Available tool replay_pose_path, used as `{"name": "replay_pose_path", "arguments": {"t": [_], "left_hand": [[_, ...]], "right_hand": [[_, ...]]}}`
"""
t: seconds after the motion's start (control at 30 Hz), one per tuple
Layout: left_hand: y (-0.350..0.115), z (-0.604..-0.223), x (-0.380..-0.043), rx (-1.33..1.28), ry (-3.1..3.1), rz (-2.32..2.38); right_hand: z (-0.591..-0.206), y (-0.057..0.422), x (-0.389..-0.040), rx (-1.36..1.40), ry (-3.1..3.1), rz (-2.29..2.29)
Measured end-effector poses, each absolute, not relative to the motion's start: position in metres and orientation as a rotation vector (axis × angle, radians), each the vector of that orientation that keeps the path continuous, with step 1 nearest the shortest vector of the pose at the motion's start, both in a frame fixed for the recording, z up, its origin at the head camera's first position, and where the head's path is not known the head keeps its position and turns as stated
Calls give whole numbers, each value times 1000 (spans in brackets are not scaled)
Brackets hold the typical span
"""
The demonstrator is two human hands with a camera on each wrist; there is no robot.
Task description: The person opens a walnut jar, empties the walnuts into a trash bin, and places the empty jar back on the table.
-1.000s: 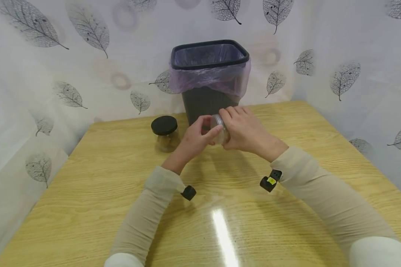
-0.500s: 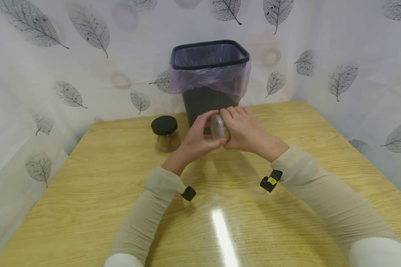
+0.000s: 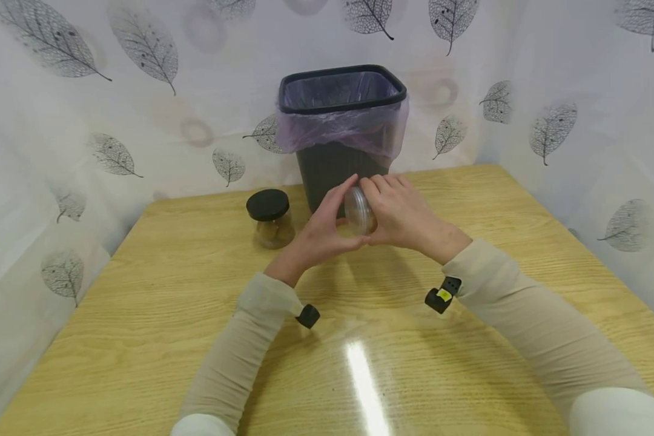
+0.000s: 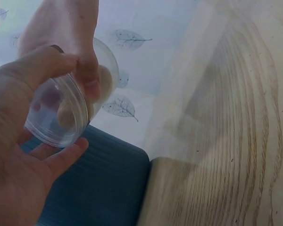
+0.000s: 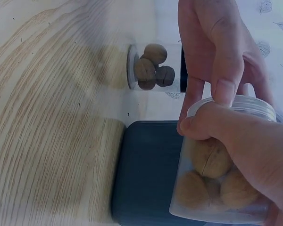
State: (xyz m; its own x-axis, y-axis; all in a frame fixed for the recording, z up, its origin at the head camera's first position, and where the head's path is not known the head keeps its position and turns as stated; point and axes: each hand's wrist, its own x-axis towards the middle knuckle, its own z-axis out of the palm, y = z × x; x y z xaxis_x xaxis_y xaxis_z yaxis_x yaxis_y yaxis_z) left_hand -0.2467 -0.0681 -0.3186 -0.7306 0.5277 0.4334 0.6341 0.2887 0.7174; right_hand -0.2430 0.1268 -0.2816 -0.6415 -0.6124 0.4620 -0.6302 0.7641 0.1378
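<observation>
A clear plastic jar (image 3: 360, 211) is tipped on its side above the table, its ridged clear top (image 4: 61, 115) facing left. Walnuts (image 5: 211, 160) show through its wall in the right wrist view. My right hand (image 3: 402, 211) grips the jar's body from the right, thumb along its side. From the left, my left hand (image 3: 321, 233) spans the ridged top, thumb on one side and fingers on the other, fingertips at its edge. Left of the hands stands a second clear jar (image 3: 275, 233) with a black lid (image 3: 267, 204), also holding walnuts.
Behind the hands, a dark bin (image 3: 327, 166) with a purple liner (image 3: 343, 127) stands at the table's back edge. The wooden table (image 3: 196, 272) meets a leaf-patterned sheet (image 3: 169, 121) at the back and sides. Each wrist carries a small black device (image 3: 307, 315).
My left hand has turned about the jar's top, from fingers closely wrapped on it to thumb lower and fingers spread wider. The right hand and jar stay nearly in place.
</observation>
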Motion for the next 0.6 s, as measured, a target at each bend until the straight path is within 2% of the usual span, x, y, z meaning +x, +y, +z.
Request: {"name": "replay_pose_path", "arguments": {"t": [0.13,0.6], "left_hand": [[-67,-320,-248,-1154,-2362,-1487],[-65,-317,-247,-863,-2497,-1555]], "right_hand": [[-282,129,-243,932,-2466,64],[-282,129,-243,934,-2458,65]]}}
